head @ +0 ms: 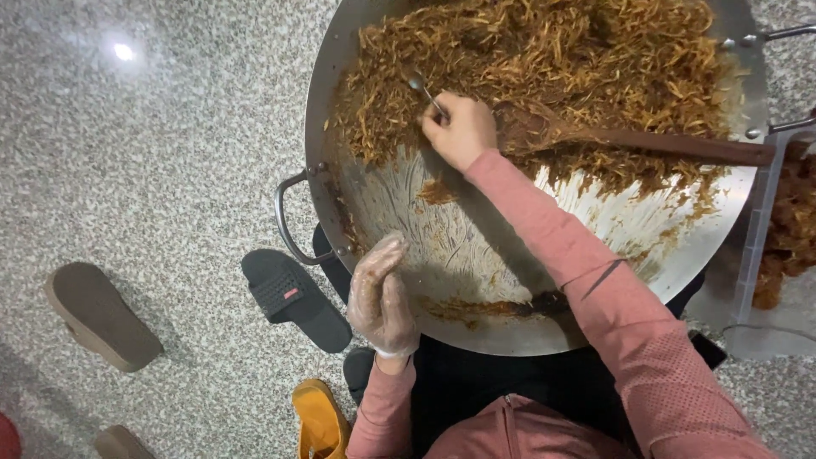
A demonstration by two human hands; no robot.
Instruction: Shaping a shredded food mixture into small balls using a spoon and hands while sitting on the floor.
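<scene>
A big steel wok (476, 255) sits on the floor in front of me, its far half heaped with brown shredded food (544, 59). My right hand (460, 127), bare, in a pink sleeve, is shut on a small metal spoon (422, 92) whose bowl digs into the near edge of the food. My left hand (382, 297) wears a clear plastic glove. It hovers over the wok's near left rim, fingers together and slightly cupped, holding nothing. A long wooden spatula (629, 140) lies across the food to the right.
The wok has a loop handle (287, 223) on its left. On the speckled stone floor lie a black slipper (293, 297), a brown slipper (98, 316) and a yellow shoe (319, 421). A clear plastic tub (786, 246) with brown food stands at the right edge.
</scene>
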